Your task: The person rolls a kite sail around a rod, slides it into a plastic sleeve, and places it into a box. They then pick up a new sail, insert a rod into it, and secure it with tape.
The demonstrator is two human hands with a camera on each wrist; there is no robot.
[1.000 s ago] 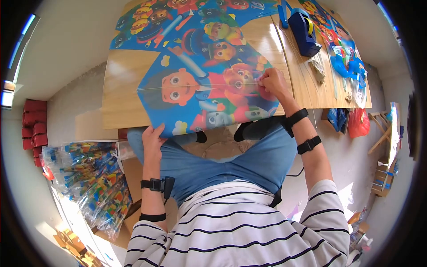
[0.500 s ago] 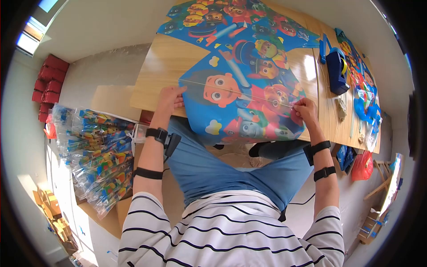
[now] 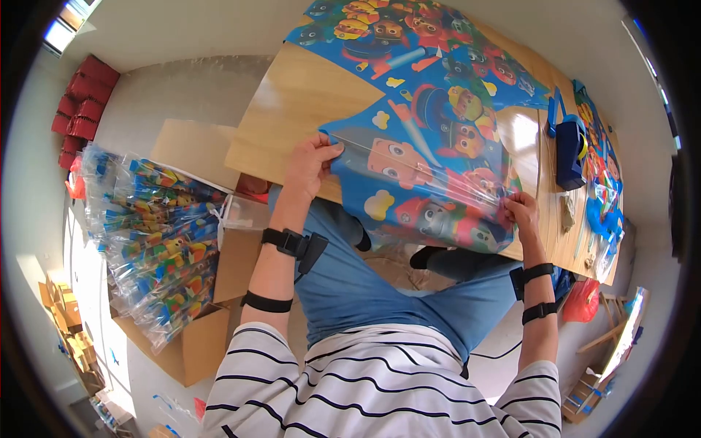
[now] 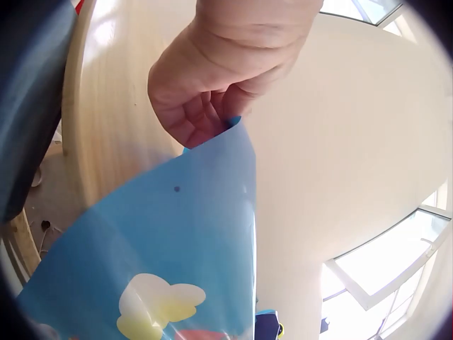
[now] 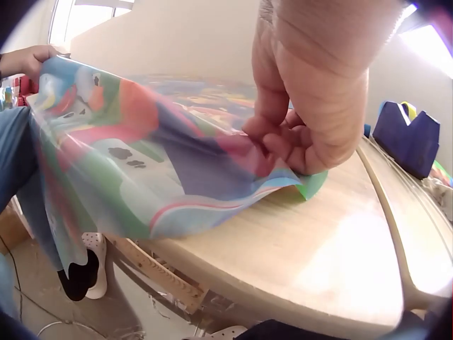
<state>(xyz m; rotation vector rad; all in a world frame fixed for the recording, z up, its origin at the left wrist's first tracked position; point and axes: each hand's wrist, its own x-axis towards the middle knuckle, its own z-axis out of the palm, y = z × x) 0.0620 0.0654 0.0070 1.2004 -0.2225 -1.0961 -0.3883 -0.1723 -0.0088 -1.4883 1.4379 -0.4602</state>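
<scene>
A glossy blue sheet printed with cartoon figures [image 3: 380, 204] lies over the front of a wooden table [image 3: 292, 102], its near edge hanging above the person's legs. My left hand [image 3: 312, 157] pinches the sheet's left corner between thumb and fingers; in the left wrist view that corner is raised off the tabletop. At the opposite side, my right hand [image 3: 522, 212] pinches the sheet near its right edge, where the material bunches and creases, as the right wrist view shows. Between both hands the sheet looks pulled into a fold, with a thin pale line running along it.
A dark blue tape dispenser [image 3: 569, 157] stands on the table's right part, near thin rods and another printed sheet [image 3: 588, 117]. A red bag [image 3: 581, 301] hangs below. At left, a cardboard box [image 3: 204, 343] holds plastic-wrapped printed packs [image 3: 157, 241]. Red bundles [image 3: 86, 102] are stacked by the wall.
My left hand has gone from the sheet's near edge up to its left corner and taken hold there. The sheet has lifted and creased between the hands. The head view has shifted.
</scene>
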